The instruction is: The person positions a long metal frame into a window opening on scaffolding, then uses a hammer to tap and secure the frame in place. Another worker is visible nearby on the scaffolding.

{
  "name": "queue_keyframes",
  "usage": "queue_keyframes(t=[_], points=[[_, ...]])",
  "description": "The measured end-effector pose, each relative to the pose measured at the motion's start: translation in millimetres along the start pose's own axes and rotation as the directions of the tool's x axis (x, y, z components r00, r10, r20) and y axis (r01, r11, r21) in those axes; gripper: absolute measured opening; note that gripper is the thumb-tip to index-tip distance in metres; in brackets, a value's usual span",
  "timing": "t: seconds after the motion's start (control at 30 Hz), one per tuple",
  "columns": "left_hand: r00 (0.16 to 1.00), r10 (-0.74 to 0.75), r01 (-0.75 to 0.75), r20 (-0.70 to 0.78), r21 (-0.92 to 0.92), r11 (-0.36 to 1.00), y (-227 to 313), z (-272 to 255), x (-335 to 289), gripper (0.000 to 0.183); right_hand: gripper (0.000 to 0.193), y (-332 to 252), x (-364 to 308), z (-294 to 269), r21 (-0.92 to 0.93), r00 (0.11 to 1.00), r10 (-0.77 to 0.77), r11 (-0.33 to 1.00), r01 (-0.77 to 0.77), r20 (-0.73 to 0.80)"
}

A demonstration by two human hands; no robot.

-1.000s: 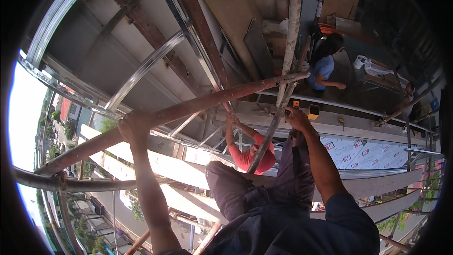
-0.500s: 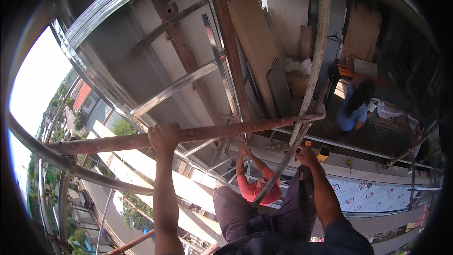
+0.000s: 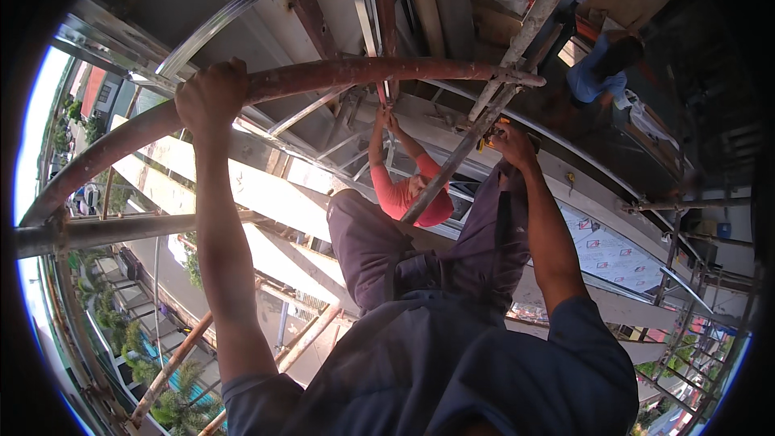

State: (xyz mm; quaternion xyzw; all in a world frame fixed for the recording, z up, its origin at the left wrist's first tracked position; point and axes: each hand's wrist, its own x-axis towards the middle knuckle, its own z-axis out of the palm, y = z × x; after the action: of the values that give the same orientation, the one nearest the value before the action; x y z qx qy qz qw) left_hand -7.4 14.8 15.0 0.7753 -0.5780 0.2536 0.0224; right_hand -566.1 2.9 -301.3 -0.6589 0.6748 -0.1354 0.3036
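Observation:
My left hand (image 3: 211,97) is wrapped round a rusty red-brown scaffold pipe (image 3: 347,73) that spans in front of me, bowed by the lens. My right hand (image 3: 515,147) is closed round a yellow-and-black power tool (image 3: 484,142), apparently a cordless drill, just above my right knee; my fingers cover most of it. A slanting grey scaffold pipe (image 3: 452,171) passes between my legs and beside that hand. Below me, a person in a red top (image 3: 404,186) reaches both arms up to a shiny metal stud (image 3: 367,8).
Long pale planks (image 3: 266,186) lie below on the left, with a street and trees far beneath. Another person in blue (image 3: 596,73) is at the right, beside a white plastic bag (image 3: 646,125). A printed white-blue sheet (image 3: 601,250) lies lower right. Metal framing (image 3: 311,109) crosses ahead.
My view has tilted downward, showing more of my torso and legs. Both hands appear higher in the picture, still gripping. The person in blue has turned or leaned slightly.

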Motion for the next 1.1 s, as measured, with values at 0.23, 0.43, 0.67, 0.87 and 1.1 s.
queue_keyframes(t=[0.23, 0.43, 0.67, 0.87, 1.1], points=[[1.0, -0.009, 0.009, 0.012, -0.023, 1.0, 2.3, 4.2, 2.7, 0.058, 0.058, -50.8, 26.7, -5.3, 0.238, 0.971, -0.159, 0.95, 0.199, -0.177], [0.999, 0.0, -0.002, -0.038, -0.054, 0.999, -9.2, -7.4, 6.3, 0.051, 0.061, -210.1, 63.5, -6.3, 0.136, 0.718, -0.584, 0.732, 0.667, -0.378], [1.0, 0.008, -0.013, -0.023, -0.217, 0.976, -13.2, -24.9, 12.0, 0.035, 0.057, -277.8, 84.4, -3.6, 0.292, 0.761, -0.631, 0.707, 0.644, -0.151], [0.979, 0.192, -0.067, 0.064, -0.794, 0.604, 20.0, -67.3, 110.0, 0.031, 0.056, -309.5, 97.8, -10.7, 0.248, 0.869, -0.413, 0.843, 0.478, -0.273], [0.93, -0.055, -0.293, -0.364, -0.822, 0.488, 117.4, -107.1, 333.1, 0.051, 0.049, -300.0, 116.1, 15.9, 0.198, 0.804, -0.346, 0.851, 0.486, -0.483]])
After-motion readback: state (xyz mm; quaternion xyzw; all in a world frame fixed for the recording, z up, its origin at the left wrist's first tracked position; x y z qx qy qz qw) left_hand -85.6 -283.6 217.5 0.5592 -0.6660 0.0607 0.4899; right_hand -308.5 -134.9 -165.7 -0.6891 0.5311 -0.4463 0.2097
